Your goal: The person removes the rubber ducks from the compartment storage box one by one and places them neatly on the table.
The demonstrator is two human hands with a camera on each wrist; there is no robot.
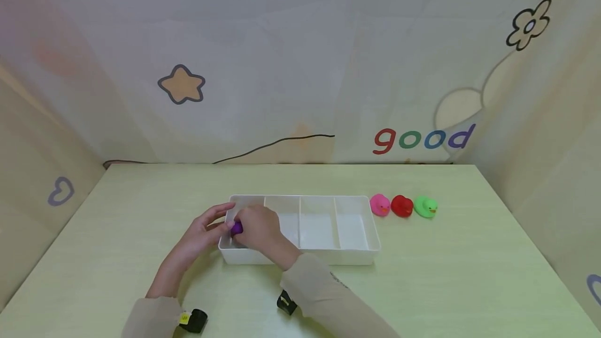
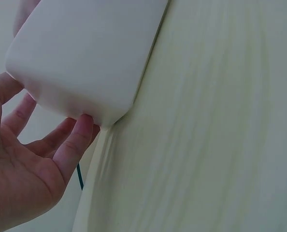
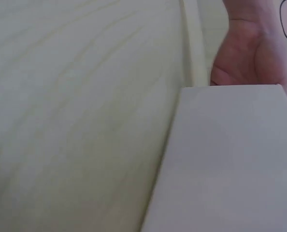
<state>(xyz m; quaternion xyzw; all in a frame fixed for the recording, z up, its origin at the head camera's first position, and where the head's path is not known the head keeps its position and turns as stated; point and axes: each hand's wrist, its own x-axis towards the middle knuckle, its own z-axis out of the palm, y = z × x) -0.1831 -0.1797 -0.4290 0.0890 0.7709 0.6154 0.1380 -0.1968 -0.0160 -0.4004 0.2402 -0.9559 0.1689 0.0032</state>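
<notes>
My left hand [image 1: 202,236] is at the left end of a white divided box [image 1: 300,257]. In the left wrist view, fairly straight, spread fingers [image 2: 76,145] touch the box's outer wall [image 2: 85,53]. Inside the leftmost compartment, my right hand [image 1: 260,227] grips a small purple toy [image 1: 237,228]. Most of that toy is hidden by the fingers, so its shape cannot be made out. The right wrist view is largely filled by the box's side wall [image 3: 230,154], with part of a palm [image 3: 250,58] beyond it.
Right of the box, a pink rubber duck [image 1: 380,205], a red rubber duck [image 1: 402,206] and a green rubber duck [image 1: 425,207] stand in a row on the pale table [image 1: 469,275]. A printed cloth [image 1: 281,82] hangs behind and at both sides.
</notes>
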